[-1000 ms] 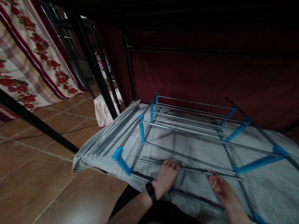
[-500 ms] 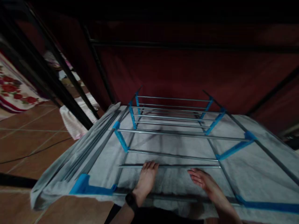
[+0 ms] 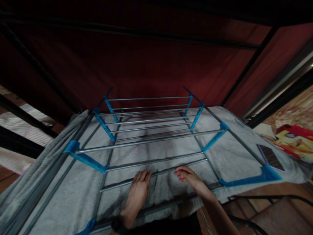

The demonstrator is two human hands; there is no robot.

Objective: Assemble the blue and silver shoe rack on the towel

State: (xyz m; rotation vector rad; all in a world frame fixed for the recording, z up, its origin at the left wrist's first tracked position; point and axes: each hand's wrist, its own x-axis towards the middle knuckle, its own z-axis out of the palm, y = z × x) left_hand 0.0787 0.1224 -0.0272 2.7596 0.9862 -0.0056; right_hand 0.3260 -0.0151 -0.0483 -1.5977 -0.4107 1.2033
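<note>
A dark, chunky wristband [image 3: 118, 225], shaped like a watch, circles the wrist below the left hand [image 3: 137, 193]; any markings on it are too dim to read. The right hand [image 3: 188, 177] is bare, as are its wrist and the slim forearm [image 3: 214, 205] behind it. Plain black clothing [image 3: 168, 227] covers the body at the bottom edge, its folds lost in shadow.

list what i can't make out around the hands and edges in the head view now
Head view: the left hand hides its own thumb and part of the loose grey metal tube, so its grip is unclear.
Head view: blur hides whether the right hand touches that tube.
Head view: the bottom edge cuts off the near-left blue plastic bracket.
Head view: print on the red-and-yellow package is too small and blurred.
</note>
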